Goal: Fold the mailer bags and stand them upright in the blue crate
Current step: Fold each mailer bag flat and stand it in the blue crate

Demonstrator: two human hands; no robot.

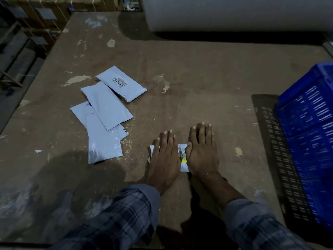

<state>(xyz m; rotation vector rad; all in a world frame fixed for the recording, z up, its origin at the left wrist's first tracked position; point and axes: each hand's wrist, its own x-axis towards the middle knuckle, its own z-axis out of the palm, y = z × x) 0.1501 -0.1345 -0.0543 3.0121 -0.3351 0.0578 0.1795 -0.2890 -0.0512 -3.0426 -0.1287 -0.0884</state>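
Nearest, both hands lay flat with straight fingers on one mailer bag point(183, 156). The left hand point(164, 156) and the right hand point(202, 152) were side by side and pressed it on the tabletop point(198, 83), probably to flatten a fold so that it would stay. Only a narrow strip with a label showed between them. To the left, a little farther, four more bags point(106, 112) lay flat and overlapping, apparently waiting. The crate point(310, 127) stood at the right edge; its inside was not visible.

One folded white mailer bag point(183, 156) lies flat; four pale mailer bags point(106, 112) overlap leftward; blue crate point(310, 134) stands right.
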